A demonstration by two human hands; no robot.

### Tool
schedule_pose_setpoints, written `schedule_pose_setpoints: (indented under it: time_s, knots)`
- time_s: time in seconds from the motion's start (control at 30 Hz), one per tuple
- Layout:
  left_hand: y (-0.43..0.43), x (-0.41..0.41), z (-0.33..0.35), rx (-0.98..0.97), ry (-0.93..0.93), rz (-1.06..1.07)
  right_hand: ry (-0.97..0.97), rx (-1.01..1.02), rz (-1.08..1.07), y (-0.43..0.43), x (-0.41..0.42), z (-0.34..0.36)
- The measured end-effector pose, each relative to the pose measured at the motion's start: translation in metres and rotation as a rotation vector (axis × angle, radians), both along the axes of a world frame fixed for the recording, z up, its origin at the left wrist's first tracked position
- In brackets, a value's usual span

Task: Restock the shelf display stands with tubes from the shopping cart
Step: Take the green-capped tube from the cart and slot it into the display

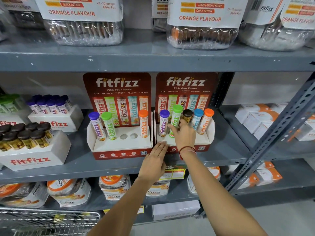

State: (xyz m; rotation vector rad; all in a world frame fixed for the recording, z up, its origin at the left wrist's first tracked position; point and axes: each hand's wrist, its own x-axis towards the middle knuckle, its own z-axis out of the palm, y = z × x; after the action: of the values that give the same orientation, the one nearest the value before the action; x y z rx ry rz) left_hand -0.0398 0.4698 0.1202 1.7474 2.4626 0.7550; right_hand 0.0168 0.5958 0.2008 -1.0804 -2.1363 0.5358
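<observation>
Hands at right stand [185,139]: our right hand [185,136] grips green tube [175,120], seating it; left hand [156,159] flat, steadying. Next, we judge: fill left stand [119,143] holes from cart [51,217].

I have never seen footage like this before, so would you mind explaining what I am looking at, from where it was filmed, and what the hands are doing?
No machine here: a person wears a wide-angle camera on the head, looking forward and down at bare hands. On the grey shelf stand two red fitfizz display stands. The right hand grips the green-capped tube in the right stand, which has all five slots filled. The left hand lies flat and open against that stand's front edge, seemingly steadying it. The left stand holds three tubes, and its two middle holes are empty. The wire shopping cart shows at lower left.
</observation>
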Motion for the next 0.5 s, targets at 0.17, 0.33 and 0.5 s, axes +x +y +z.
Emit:
schedule_pose_setpoints:
  time_s: [0.17, 0.33, 0.5]
  knots:
    - [0.000, 0.000, -0.001, -0.003, 0.003, 0.002, -0.050, -0.008, 0.034, 0.003, 0.001, 0.002]
    - [0.000, 0.000, -0.001, 0.003, 0.009, -0.002, -0.025, -0.054, 0.065, 0.005, -0.005, 0.007]
    - [0.000, 0.000, 0.000, 0.018, 0.007, -0.002, -0.054, -0.114, 0.062, 0.006, -0.012, 0.012]
